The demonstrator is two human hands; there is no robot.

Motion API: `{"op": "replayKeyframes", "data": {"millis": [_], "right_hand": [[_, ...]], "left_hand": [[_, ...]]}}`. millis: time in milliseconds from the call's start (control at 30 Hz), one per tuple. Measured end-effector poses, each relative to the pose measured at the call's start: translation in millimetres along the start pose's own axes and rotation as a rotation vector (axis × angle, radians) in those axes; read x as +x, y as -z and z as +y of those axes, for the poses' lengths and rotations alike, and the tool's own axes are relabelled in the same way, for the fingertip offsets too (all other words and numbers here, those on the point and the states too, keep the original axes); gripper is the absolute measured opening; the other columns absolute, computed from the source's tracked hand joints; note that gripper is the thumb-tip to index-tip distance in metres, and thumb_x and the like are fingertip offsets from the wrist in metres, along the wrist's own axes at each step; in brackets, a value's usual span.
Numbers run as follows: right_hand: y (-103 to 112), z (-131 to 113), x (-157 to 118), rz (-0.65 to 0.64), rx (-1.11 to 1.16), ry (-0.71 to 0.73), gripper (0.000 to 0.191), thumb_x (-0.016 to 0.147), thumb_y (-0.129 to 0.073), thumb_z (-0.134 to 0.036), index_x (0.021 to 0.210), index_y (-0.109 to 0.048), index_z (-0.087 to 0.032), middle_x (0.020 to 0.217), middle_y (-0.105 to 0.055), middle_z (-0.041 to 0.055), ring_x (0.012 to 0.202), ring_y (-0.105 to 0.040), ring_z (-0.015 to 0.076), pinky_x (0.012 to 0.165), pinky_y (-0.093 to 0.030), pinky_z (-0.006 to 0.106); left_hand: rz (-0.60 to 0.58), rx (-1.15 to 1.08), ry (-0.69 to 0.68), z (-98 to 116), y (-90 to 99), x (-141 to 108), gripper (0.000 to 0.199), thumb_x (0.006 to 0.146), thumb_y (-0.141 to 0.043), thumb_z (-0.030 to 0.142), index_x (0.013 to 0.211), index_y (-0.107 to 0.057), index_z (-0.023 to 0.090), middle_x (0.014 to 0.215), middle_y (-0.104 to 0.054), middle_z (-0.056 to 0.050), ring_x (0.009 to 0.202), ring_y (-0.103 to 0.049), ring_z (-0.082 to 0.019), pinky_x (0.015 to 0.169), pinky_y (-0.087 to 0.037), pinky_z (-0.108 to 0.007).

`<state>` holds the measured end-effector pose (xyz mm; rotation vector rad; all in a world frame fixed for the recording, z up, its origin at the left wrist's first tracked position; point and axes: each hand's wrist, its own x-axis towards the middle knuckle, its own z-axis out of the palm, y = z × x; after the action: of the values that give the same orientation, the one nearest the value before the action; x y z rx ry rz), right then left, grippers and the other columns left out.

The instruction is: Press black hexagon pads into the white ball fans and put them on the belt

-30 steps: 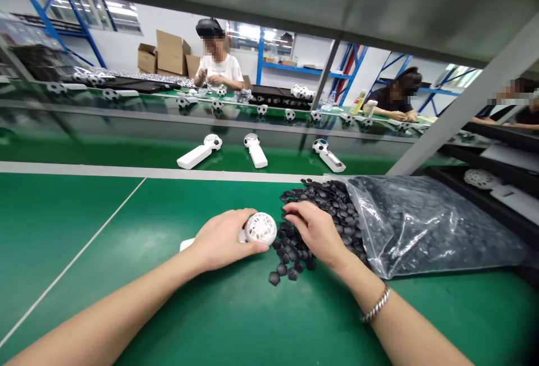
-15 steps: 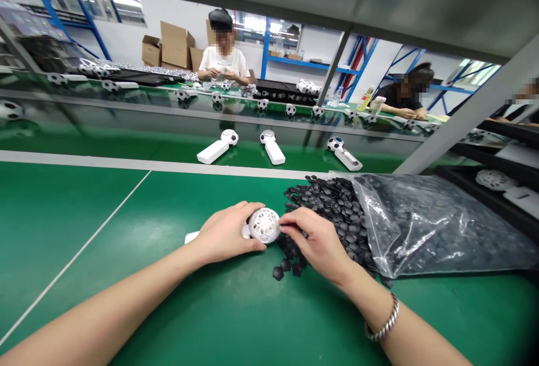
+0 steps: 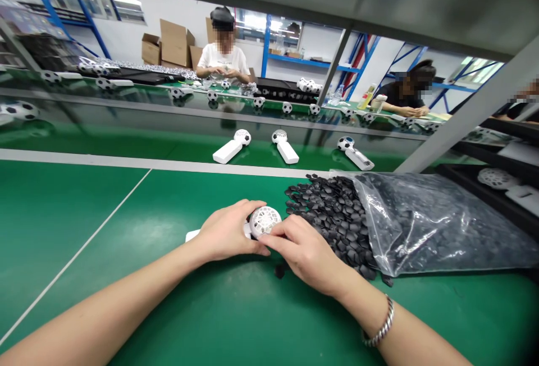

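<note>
My left hand (image 3: 225,231) is closed around a white handheld fan (image 3: 265,219) lying on the green table. Its round grille faces up between thumb and fingers, and part of its white handle shows left of the hand. At the grille's lower right edge, my right hand (image 3: 309,254) is closed in a pinch, with the fingertips touching the rim. Whatever sits in that pinch is hidden. Right behind my right hand spreads a pile of black five-sided pieces (image 3: 337,203), and one loose black piece (image 3: 279,270) lies below the fan.
A clear plastic bag (image 3: 442,225) of black pieces lies at the right, beside black trays (image 3: 463,186). Beyond the white edge strip (image 3: 168,163), several football-headed fans (image 3: 231,147) lie on a green belt. Two people (image 3: 223,63) sit across, with another partly visible far right.
My right hand has moved from the grille's right side to its lower right edge. The nearer belt's fans have shifted right, while those on the far line have shifted left.
</note>
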<state>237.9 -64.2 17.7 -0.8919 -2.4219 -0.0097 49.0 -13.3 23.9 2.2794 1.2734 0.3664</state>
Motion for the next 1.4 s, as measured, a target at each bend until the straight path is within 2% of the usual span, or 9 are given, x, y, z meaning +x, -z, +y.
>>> {"op": "replayKeyframes", "data": {"millis": [133,300,500,667,867,1033,1167,1300,1400], "right_hand": [[-4,-3,4,-0.046,-0.006,-0.019,0.023,0.089,-0.039,-0.014,0.106,-0.053,-0.018,0.091,-0.061,0.0065,0.082,-0.049,0.0172,0.069,-0.035,0.031],[-5,-5,6,-0.043,0.049,-0.162,0.016,0.087,-0.042,-0.014,0.1,-0.051,-0.018,0.091,-0.062,0.0061,0.082,-0.051,0.0176,0.071,-0.033,0.031],[-5,-8,6,-0.023,0.098,-0.241,0.024,0.082,-0.048,-0.012,0.106,-0.046,-0.018,0.087,-0.062,0.0039,0.079,-0.051,0.0176,0.073,-0.034,0.031],[1,-8,7,-0.078,0.085,-0.23,0.013,0.085,-0.043,-0.013,0.094,-0.049,-0.019,0.09,-0.06,0.0058,0.081,-0.05,0.0181,0.072,-0.034,0.031],[4,-8,7,-0.16,0.06,-0.178,0.014,0.087,-0.041,-0.012,0.094,-0.051,-0.018,0.088,-0.058,0.0056,0.083,-0.049,0.0175,0.073,-0.033,0.031],[-4,-11,8,-0.105,0.061,-0.2,0.012,0.088,-0.042,-0.015,0.088,-0.054,-0.018,0.089,-0.059,0.0047,0.084,-0.048,0.0175,0.073,-0.034,0.032],[-9,-8,6,0.023,0.134,-0.286,0.012,0.086,-0.047,-0.017,0.093,-0.055,-0.021,0.092,-0.057,0.0045,0.087,-0.049,0.0177,0.078,-0.037,0.033],[-15,-2,3,0.152,0.268,-0.436,0.032,0.075,-0.058,-0.019,0.106,-0.047,-0.02,0.113,-0.048,0.0087,0.109,-0.043,0.0206,0.092,-0.037,0.035],[-18,1,3,0.074,0.357,-0.537,0.049,0.075,-0.058,-0.023,0.12,-0.038,-0.018,0.126,-0.043,0.0114,0.117,-0.04,0.0222,0.097,-0.036,0.038]], "left_hand": [[0.012,0.008,0.002,1,-0.8,0,0.083,0.051,-0.064,0.063,0.124,-0.041,0.031,0.121,-0.053,0.001,0.104,-0.053,-0.024,0.084,-0.042,-0.031],[-0.001,0.003,0.001,0,-1.0,0,0.083,0.051,-0.066,0.06,0.125,-0.04,0.031,0.124,-0.052,0.001,0.108,-0.051,-0.025,0.087,-0.041,-0.032],[0.022,0.026,-0.003,0,-2.2,1,0.075,0.058,-0.063,0.059,0.124,-0.043,0.03,0.124,-0.053,0.001,0.108,-0.051,-0.025,0.086,-0.042,-0.033],[-0.02,-0.014,0.026,0,-0.6,2,0.082,0.054,-0.063,0.063,0.127,-0.041,0.033,0.129,-0.05,0.002,0.114,-0.047,-0.027,0.091,-0.04,-0.034],[0.015,0.067,-0.007,-1,-4.5,1,0.084,0.055,-0.063,0.062,0.129,-0.039,0.033,0.126,-0.052,0.002,0.111,-0.051,-0.027,0.088,-0.041,-0.035],[0.03,0.076,-0.033,-2,-6.7,0,0.08,0.059,-0.058,0.065,0.129,-0.038,0.033,0.128,-0.051,0.002,0.111,-0.051,-0.026,0.086,-0.043,-0.033],[0.037,0.069,-0.028,1,-5.5,0,0.075,0.062,-0.056,0.064,0.128,-0.041,0.032,0.128,-0.051,0.002,0.111,-0.051,-0.026,0.086,-0.043,-0.032],[0.044,0.072,0.002,6,-3.6,0,0.07,0.062,-0.057,0.062,0.124,-0.045,0.032,0.124,-0.054,0.002,0.108,-0.053,-0.026,0.085,-0.042,-0.032],[0.043,0.079,0.006,9,-2.6,-1,0.067,0.062,-0.058,0.058,0.122,-0.045,0.032,0.121,-0.056,0.002,0.104,-0.055,-0.025,0.082,-0.043,-0.032]]}}
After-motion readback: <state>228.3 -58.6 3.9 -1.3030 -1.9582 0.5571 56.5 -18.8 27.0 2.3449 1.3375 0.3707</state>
